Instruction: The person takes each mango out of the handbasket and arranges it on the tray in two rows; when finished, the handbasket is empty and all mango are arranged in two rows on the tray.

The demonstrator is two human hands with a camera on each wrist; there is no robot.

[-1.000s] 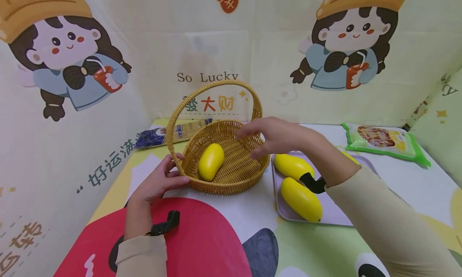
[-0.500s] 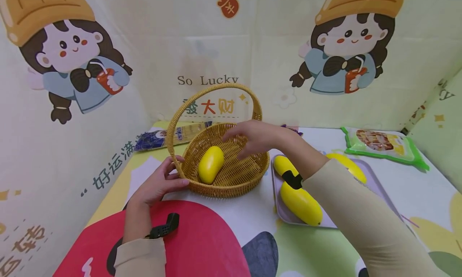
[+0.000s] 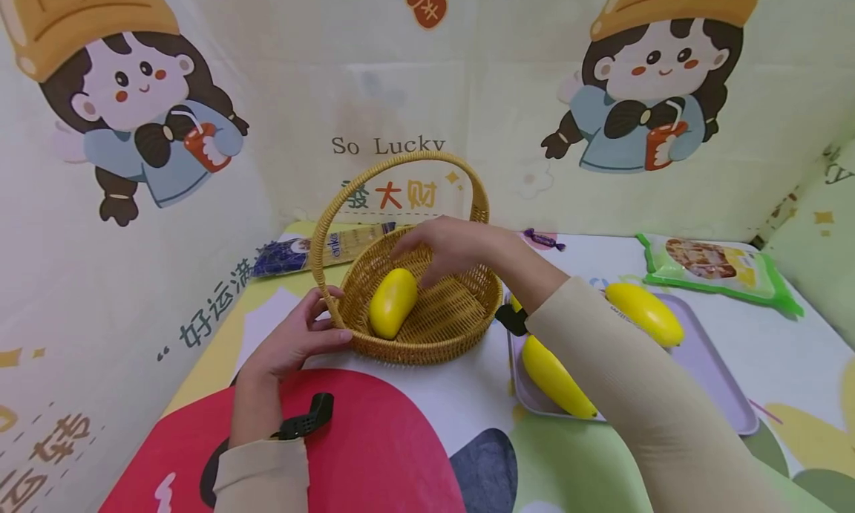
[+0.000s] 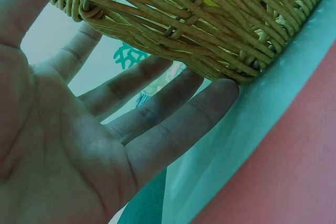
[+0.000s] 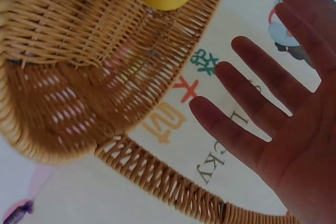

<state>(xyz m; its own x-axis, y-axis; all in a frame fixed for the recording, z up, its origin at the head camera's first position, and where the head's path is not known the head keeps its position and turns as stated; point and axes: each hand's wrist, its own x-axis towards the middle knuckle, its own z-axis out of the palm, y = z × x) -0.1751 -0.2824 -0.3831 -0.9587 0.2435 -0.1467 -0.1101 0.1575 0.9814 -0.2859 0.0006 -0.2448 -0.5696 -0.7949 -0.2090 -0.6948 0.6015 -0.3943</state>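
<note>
A woven wicker basket (image 3: 461,335) with a tall arched handle stands in the middle of the table. One yellow mango (image 3: 392,304) lies inside, towards its left. My left hand (image 3: 294,342) holds the basket's left side near the foot of the handle; in the left wrist view its long fingers touch the weave. Over the basket, to the right of the mango and under the arch, hovers my right hand (image 3: 450,249). Its fingers are spread and hold nothing in the right wrist view. More mangoes (image 3: 644,314) lie on a light purple tray (image 3: 715,379), partly hidden by my right sleeve.
A blue-and-gold packet (image 3: 287,257) lies behind the basket on the left. A purple-wrapped candy (image 3: 544,239) sits behind on the right, and a green-edged food packet (image 3: 724,272) lies further right. A printed cloth wall (image 3: 508,112) closes the back.
My right hand has moved left across the basket, closer to the mango inside. The shifted arm reveals the candy and more of the tray. My left hand keeps its place.
</note>
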